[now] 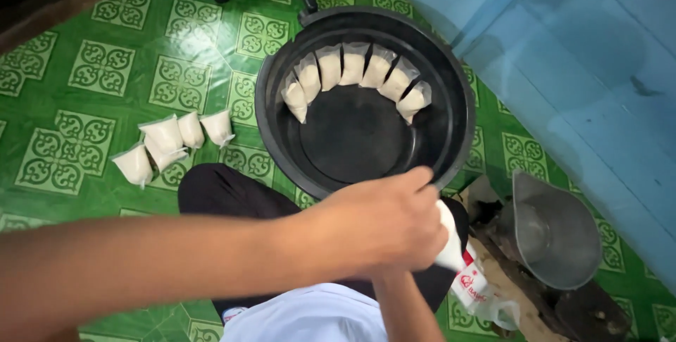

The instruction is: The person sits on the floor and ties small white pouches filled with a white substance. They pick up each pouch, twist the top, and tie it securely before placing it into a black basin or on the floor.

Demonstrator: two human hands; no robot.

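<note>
The fingers of the left hand (380, 226) curl tight around the neck of a small clear bag of white powder (470, 282), which hangs just below the near rim of the black basin (451, 138), over the person's lap. The right hand comes up from underneath and sits almost wholly behind the left one, so whether its fingers pinch the bag or stand apart I cannot tell. By the look of it, this is the closing step: the bag seems filled and its mouth is being gathered or twisted shut. Inside the basin, seven finished bags (355, 78) lean in an arc against the far wall, with the near half of the floor bare. The next move probably calls for a firm seal, then a short reach forward over the rim to stand the bag at an open end of the arc without toppling its neighbours. Left of the basin, four more filled bags (169, 145) lie on the green patterned floor (105, 67); to its right, a metal scoop pan (556, 233) rests tilted.
</note>
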